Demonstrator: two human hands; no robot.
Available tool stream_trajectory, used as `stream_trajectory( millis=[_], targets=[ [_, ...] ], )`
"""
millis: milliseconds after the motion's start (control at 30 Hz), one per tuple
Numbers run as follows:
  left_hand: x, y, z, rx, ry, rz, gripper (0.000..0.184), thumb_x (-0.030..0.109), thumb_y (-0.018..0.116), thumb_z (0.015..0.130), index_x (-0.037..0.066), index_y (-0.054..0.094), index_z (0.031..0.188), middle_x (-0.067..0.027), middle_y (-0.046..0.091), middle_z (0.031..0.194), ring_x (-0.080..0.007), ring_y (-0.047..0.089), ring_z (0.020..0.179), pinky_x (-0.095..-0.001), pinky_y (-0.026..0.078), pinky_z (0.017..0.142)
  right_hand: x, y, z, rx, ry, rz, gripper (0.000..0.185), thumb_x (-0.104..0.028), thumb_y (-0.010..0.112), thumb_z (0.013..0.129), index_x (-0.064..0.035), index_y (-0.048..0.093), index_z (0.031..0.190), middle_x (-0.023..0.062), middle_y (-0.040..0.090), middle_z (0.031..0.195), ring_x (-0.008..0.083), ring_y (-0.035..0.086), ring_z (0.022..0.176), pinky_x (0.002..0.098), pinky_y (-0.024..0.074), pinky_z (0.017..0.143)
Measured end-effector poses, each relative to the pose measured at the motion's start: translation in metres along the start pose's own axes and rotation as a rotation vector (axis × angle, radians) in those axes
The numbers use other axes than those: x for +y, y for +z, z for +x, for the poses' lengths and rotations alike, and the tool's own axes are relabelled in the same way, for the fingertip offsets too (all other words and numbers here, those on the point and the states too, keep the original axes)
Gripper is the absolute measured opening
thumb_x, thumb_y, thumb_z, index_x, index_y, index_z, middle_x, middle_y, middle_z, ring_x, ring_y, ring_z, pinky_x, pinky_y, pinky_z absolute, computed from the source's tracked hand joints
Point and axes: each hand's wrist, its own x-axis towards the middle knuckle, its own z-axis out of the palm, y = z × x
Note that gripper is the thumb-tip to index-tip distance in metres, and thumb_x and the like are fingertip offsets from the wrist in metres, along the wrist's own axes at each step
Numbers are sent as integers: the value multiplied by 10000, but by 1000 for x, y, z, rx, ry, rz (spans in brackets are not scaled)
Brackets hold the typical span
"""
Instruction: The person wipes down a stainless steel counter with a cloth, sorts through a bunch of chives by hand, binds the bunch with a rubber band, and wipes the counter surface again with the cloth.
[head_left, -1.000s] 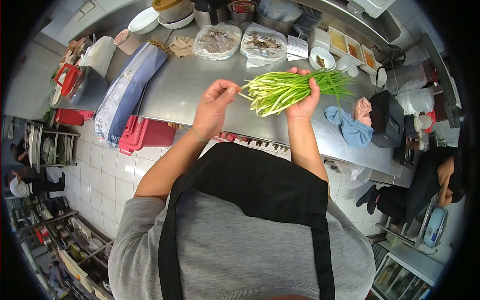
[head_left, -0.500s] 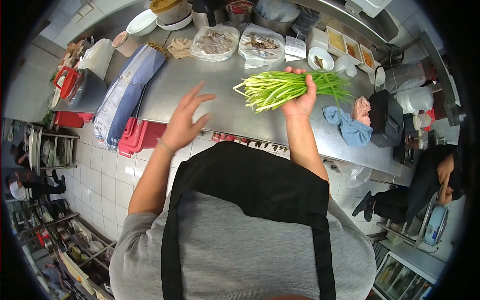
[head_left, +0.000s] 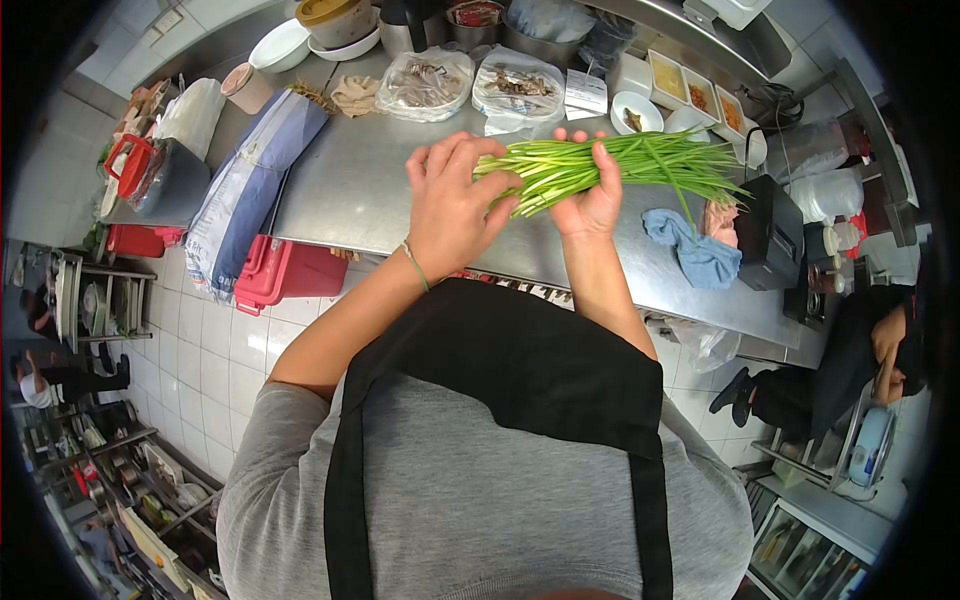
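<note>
A bunch of chives (head_left: 645, 160) lies sideways above the steel counter, pale cut ends to the left and green tips to the right. My right hand (head_left: 588, 200) grips it around the middle from below, thumb at the near side and fingertips showing beyond it. At the pale ends, my left hand (head_left: 450, 195) has its fingers curled over the stalks; its fingers cover most of those ends.
Two plastic bags of food (head_left: 518, 88) sit at the back of the steel counter (head_left: 350, 190). A blue cloth (head_left: 690, 248) and a black device (head_left: 768, 235) lie right. A long blue-white sack (head_left: 250, 175) overhangs the left edge. Another person (head_left: 840, 360) stands at right.
My left hand has moved right, from open above the counter onto the pale ends of the chives. The bunch has shifted right in my right hand.
</note>
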Motion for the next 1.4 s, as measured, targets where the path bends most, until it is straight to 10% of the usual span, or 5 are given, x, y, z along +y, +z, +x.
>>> stream_trajectory(
  millis=[367,500,633,800,1400],
  targets=[
    [-30,-10,-27,24,-588,-1239,140,60,636,792,62,521,871,-49,590,885,-160,553,846,-282,434,747,-1,0,2,47,-1,-8,278,-90,632,771,-120,495,1011,83,603,865,299,561,949,457,444,867],
    [-92,-59,-88,-431,-834,-887,204,68,649,789,47,491,917,-59,621,804,-174,605,755,-313,484,692,-6,-7,5,82,-6,3,249,-101,632,777,-118,511,995,83,603,862,302,562,946,455,447,866],
    [-106,-77,-156,-606,-94,408,299,114,697,698,54,519,931,-99,604,714,-284,594,662,-382,455,591,-8,-13,8,46,44,17,215,-116,636,784,-117,535,973,80,602,863,304,563,945,451,450,864],
    [-81,-66,-120,-341,-501,90,122,77,666,704,50,587,793,-99,603,802,-300,564,771,-385,431,675,-3,-9,6,45,56,4,203,-129,639,790,-118,541,967,77,600,866,289,568,931,435,456,842],
    [-16,20,-13,31,-78,-244,127,61,690,679,64,619,784,-59,573,765,-243,548,717,-337,443,619,7,5,-7,95,28,-63,205,-125,638,792,-115,527,965,72,598,874,272,574,909,430,463,823]
  ],
)
